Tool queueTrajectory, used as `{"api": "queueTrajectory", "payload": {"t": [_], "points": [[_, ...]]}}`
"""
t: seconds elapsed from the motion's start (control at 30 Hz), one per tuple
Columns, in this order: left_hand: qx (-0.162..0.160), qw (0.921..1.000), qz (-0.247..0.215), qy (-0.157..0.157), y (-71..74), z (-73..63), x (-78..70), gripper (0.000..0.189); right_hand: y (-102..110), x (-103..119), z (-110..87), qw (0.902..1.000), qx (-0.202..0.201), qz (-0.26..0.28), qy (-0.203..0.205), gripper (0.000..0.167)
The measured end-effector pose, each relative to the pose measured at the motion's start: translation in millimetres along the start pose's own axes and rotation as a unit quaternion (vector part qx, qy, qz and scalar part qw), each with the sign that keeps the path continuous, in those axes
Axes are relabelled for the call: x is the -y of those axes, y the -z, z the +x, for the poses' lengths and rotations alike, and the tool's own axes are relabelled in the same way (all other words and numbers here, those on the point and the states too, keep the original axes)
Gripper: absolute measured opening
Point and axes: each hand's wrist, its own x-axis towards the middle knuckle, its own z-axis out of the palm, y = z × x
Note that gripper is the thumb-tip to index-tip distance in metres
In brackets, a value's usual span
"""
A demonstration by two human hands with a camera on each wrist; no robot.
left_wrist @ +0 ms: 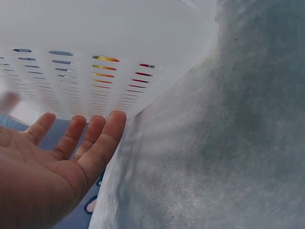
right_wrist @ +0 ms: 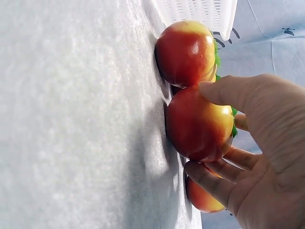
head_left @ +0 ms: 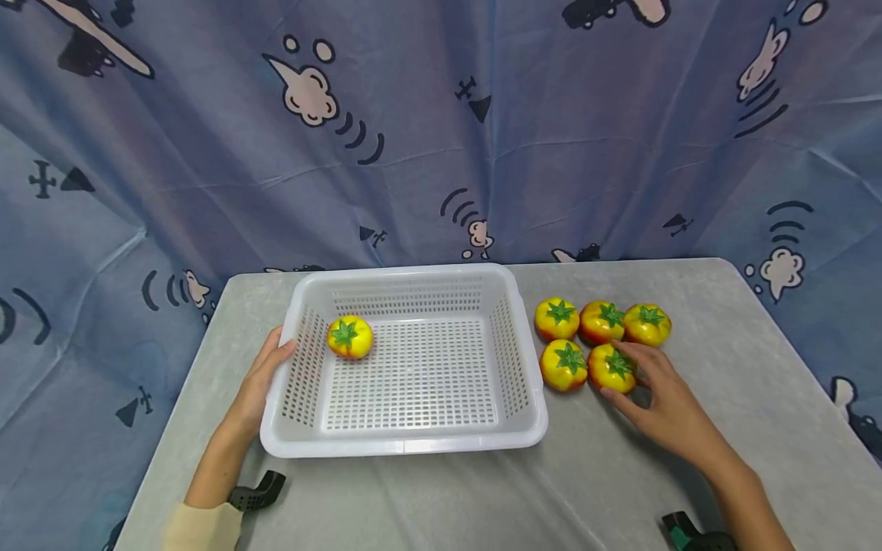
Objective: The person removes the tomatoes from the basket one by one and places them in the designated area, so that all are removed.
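Note:
A white perforated basket (head_left: pixel 403 442) stands mid-table with one yellow-red tomato (head_left: pixel 350 337) in its far left corner. To the right of the basket lie several more tomatoes, in a back row (head_left: pixel 602 322) and a front row (head_left: pixel 563 365). My right hand (head_left: pixel 620 376) grips the front right tomato (head_left: pixel 606 364), which still rests on the table. The right wrist view shows the thumb above and fingers (right_wrist: pixel 205 172) below that tomato (right_wrist: pixel 195 126). My left hand (head_left: pixel 276 358) lies flat against the basket's left outer wall (left_wrist: pixel 71 57), its fingers (left_wrist: pixel 102 136) straight.
The table (head_left: pixel 620 490) wears a grey cloth. Black clamps sit at its front edge, one on the left (head_left: pixel 256 490) and one on the right (head_left: pixel 689 532). A blue patterned curtain (head_left: pixel 441 153) hangs close behind and around the table.

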Motion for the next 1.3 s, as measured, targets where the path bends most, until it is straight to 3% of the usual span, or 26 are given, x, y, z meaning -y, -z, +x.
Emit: {"api": "queueTrajectory", "payload": {"t": [0.77, 1.0, 1.3], "points": [[-0.003, 0.9999, 0.011, 0.004, 0.9, 0.8, 0.9, 0.058, -4.9, 2.4, -1.4, 0.9996, -0.021, -0.011, 0.014, 0.077], [-0.005, 0.9999, 0.01, 0.007, 0.2, -0.5, 0.7, 0.058, 1.2, 8.4, -0.6, 0.9987, -0.029, -0.04, 0.013, 0.078], [-0.004, 0.9999, 0.01, 0.005, -0.1, -0.2, 0.5, 0.057, 11.7, 24.7, 6.6, 0.9994, -0.024, -0.022, 0.008, 0.076]]}}
